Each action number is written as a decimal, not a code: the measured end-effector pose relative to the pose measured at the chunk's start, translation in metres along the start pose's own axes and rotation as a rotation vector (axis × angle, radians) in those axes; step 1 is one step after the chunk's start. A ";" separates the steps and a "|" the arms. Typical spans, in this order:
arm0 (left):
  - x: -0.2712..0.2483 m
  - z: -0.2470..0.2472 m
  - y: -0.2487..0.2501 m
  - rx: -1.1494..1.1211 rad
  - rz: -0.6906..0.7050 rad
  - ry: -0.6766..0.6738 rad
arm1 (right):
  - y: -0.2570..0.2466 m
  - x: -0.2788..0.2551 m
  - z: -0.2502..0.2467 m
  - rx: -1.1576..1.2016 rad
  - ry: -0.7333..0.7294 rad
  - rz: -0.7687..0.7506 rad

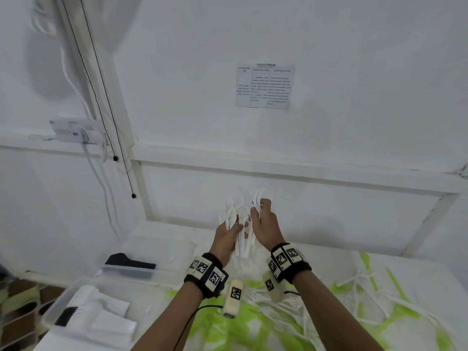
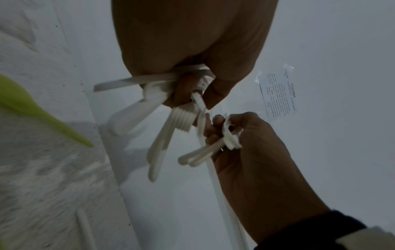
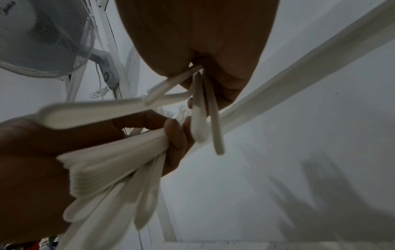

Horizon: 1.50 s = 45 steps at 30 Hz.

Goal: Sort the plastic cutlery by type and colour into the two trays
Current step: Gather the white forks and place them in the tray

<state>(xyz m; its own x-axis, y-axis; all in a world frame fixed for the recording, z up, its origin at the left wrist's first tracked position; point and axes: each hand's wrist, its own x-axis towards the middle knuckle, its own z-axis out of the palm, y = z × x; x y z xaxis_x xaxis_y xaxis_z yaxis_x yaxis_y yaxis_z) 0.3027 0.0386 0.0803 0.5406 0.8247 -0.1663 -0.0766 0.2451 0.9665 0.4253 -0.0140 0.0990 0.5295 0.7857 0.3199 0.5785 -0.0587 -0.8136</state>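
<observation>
White wall ahead with a printed paper notice stuck on it, and below it a table strewn with loose green and white plastic cutlery. Both hands are raised in front of the wall, close together. The left hand has its fingers curled round a thick bundle of white plastic cutlery, handles stacked tight in the palm and fanning out below, as the right wrist view shows. The right hand grips a smaller bunch of white plastic pieces, fingers closed over them, handles poking out under the palm. The two bunches touch between the hands; I cannot tell forks from spoons in the blur. Down at the left edge of the table sit two clear plastic trays: the nearer tray holds white and dark items, the farther tray a dark one. A white electric fan shows at upper left in the right wrist view
</observation>
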 end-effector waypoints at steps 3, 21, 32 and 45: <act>0.004 -0.002 0.000 0.053 -0.001 0.017 | 0.004 0.004 0.002 -0.001 -0.038 0.000; 0.011 -0.008 0.004 0.089 0.120 0.011 | -0.002 0.007 0.006 0.275 0.134 0.203; -0.009 0.007 -0.002 0.028 0.160 -0.083 | 0.004 0.009 0.028 0.141 0.186 0.315; -0.001 -0.012 -0.006 0.043 0.111 -0.052 | 0.003 -0.005 0.025 0.383 0.081 0.425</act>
<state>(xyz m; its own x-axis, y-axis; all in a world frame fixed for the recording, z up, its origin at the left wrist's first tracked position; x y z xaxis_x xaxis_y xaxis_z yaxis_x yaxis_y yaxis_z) 0.2923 0.0427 0.0722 0.5733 0.8179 -0.0488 -0.1029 0.1310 0.9860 0.4094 -0.0027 0.0827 0.7208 0.6914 -0.0500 0.0466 -0.1203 -0.9916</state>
